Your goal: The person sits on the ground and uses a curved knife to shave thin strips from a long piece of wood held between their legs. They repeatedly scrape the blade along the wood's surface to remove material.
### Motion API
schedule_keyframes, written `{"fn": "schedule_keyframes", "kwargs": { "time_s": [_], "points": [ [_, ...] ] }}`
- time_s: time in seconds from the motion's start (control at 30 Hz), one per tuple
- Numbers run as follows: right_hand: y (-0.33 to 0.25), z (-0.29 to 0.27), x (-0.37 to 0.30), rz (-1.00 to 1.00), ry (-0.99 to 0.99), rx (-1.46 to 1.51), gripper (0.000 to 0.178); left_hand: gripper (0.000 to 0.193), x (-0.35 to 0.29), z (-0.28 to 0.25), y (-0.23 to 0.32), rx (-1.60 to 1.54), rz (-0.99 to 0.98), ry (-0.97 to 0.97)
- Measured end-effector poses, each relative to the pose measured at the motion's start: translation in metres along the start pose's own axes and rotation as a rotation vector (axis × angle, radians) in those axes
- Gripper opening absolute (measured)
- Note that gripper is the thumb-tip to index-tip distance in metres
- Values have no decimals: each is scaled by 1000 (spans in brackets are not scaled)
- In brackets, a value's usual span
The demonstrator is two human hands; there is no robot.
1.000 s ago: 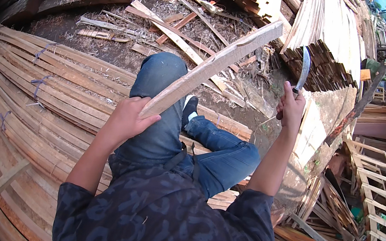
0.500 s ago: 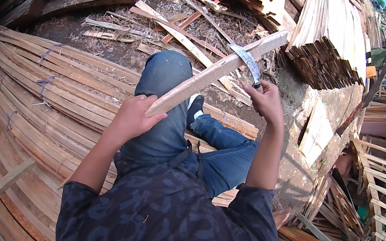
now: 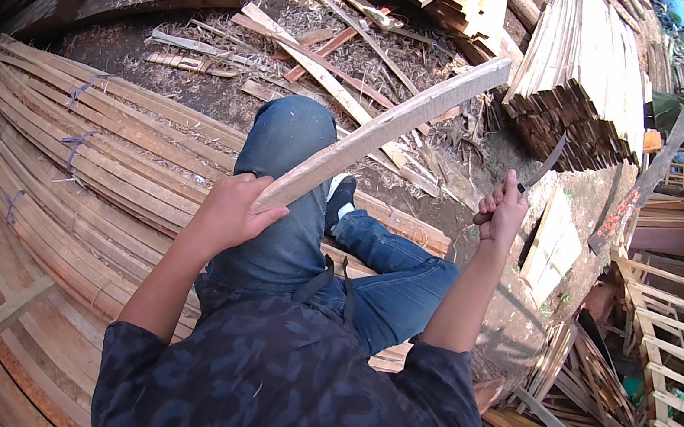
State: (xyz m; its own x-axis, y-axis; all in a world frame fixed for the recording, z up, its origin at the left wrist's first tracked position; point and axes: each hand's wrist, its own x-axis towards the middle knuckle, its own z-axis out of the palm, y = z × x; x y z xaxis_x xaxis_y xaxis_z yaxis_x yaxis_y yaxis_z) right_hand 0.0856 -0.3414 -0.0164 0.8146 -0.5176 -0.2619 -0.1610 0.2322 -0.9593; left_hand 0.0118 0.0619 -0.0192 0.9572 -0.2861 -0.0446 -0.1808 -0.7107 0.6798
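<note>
My left hand (image 3: 231,208) is closed round the near end of a rough wooden stick (image 3: 388,131), with the thumb along its side. The stick slants up and away to the right over my bent knee, its far end in the air. Out to the right, my right hand (image 3: 503,210) grips a curved knife (image 3: 549,162) by its dark handle. The blade points up, apart from the stick, and shows nearly edge-on here.
Bundled wooden strips (image 3: 97,153) lie under and left of me. Shavings and loose offcuts (image 3: 328,63) cover the ground ahead. A tall stack of slats (image 3: 583,81) stands at the far right, with a ladder-like wooden frame (image 3: 673,347) nearer on that side.
My right hand has swung the knife off the stick, out to the right and slightly down, turning the blade. The left hand and the stick stay almost where they were.
</note>
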Motion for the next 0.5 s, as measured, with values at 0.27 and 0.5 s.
{"fn": "schedule_keyframes", "kwargs": {
  "time_s": [0.27, 0.5],
  "points": [
    [36, 59, -107, 196, -704, -259, 26, 36, -2, 0, 4, -33, -1, -3],
    [53, 82, -129, -186, -677, -459, 24, 34, -8, -20, 14, 71, -98, -30]
  ]
}}
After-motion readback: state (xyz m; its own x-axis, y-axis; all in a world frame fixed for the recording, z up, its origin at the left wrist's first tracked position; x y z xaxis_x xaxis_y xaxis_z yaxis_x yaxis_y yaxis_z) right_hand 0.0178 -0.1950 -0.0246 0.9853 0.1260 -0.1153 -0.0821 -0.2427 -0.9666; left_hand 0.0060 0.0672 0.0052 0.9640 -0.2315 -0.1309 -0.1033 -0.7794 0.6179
